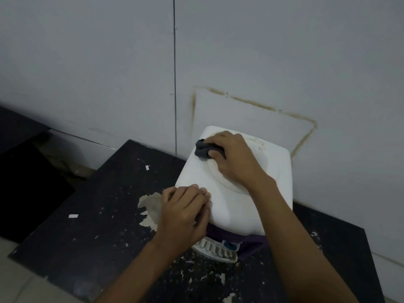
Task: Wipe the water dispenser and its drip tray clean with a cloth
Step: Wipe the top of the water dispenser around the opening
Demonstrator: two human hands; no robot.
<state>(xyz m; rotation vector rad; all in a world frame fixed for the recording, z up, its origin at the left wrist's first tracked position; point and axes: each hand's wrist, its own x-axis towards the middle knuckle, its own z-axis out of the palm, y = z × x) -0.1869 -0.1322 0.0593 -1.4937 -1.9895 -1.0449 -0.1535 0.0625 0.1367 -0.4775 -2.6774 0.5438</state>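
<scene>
Pressing down, right hand (235,159) has its grip closed over a dark grey cloth (202,150), bunched under the fingers (215,153). Cloth pokes out past the fingertips toward the left. It sits on the dispenser (223,208) top, at the far-left part of a round recessed ring (269,158) moulded into that top. Palm lies flat across the ring.

Left hand (184,212): fingers curled together over the near-left edge of the white top, gripping the casing itself, nothing else in it. Knuckles up, thumb side hidden.

Dispenser is white above, dark purple lower front. Seen from above and tilted in the view. Top bare, faint brownish marks near the far rim of the ring. Below the front overhang, a pale slotted tray (215,250) juts toward the camera, touching the table. A small blue tap (229,245) shows just above it, partly hidden by the overhang.

Table (91,215) is dark, surface flaking: pale chips and scraps scattered all over. One large bare patch (150,207) where the coating has peeled, just left of the left hand. Two small white scraps farther left.

Dispenser back stands close to a grey wall (284,51). Brownish stain lines (251,101) trace an angular outline on the wall behind it. A thin dark cable (175,73) runs vertically down the wall, left of the dispenser. Room dim.
</scene>
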